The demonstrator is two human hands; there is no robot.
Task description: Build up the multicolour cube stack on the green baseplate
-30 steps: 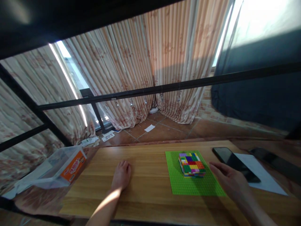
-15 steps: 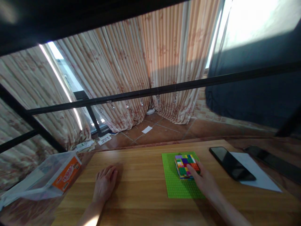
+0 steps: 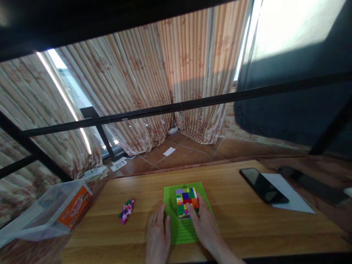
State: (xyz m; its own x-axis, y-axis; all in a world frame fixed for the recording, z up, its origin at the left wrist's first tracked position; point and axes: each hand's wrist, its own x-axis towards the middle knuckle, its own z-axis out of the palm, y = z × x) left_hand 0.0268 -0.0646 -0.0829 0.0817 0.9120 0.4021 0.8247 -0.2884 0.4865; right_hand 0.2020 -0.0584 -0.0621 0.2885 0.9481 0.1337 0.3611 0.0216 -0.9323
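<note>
A low block of multicoloured building bricks [image 3: 182, 198] sits on a green studded baseplate [image 3: 176, 234]. My right hand [image 3: 205, 222] grips the block's right side, its thumb over the near edge and fingers along the far right. By the plate's left edge is my left hand [image 3: 158, 233], fingers stretched forward and nothing held; its fingertips reach the plate's border. Further left on the wooden table [image 3: 110, 238] lies a small heap of pink, white and green bricks [image 3: 127, 211].
A black phone [image 3: 264, 186] rests partly on a white sheet [image 3: 293, 198] to the right. Left of the table stands a clear plastic box [image 3: 45, 220] with an orange label. A dark metal bar [image 3: 165, 109] crosses beyond the table, before patterned curtains [image 3: 137, 80].
The baseplate, brick block and my right hand have shifted left. My left hand has moved right to the plate's edge, and the small heap of bricks now shows where that hand lay.
</note>
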